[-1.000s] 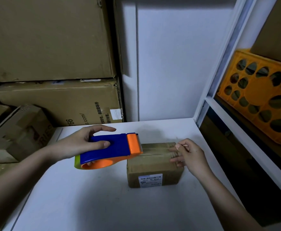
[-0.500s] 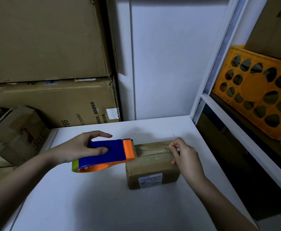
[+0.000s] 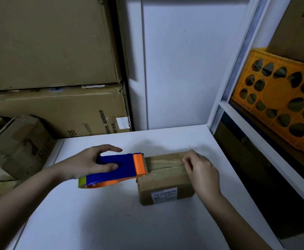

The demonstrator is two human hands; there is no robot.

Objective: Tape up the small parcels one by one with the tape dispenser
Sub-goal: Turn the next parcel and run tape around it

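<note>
Parcel's label (image 3: 164, 195) text too small to read; orange crate (image 3: 281, 103) cut off right.

two hands are seen, a left hand (image 3: 88, 164) and a right hand (image 3: 200, 171). one tape dispenser (image 3: 115, 168) and one small parcel (image 3: 165, 179) are counted on one white table (image 3: 111, 222). three large cartons (image 3: 48, 42) are stacked at left, and one orange crate (image 3: 281, 103) is shelved.

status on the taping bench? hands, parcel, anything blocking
Left hand grips tape dispenser at the parcel's left end. Right hand presses on the parcel, fingers curled. Nothing blocking on the white table.
</note>
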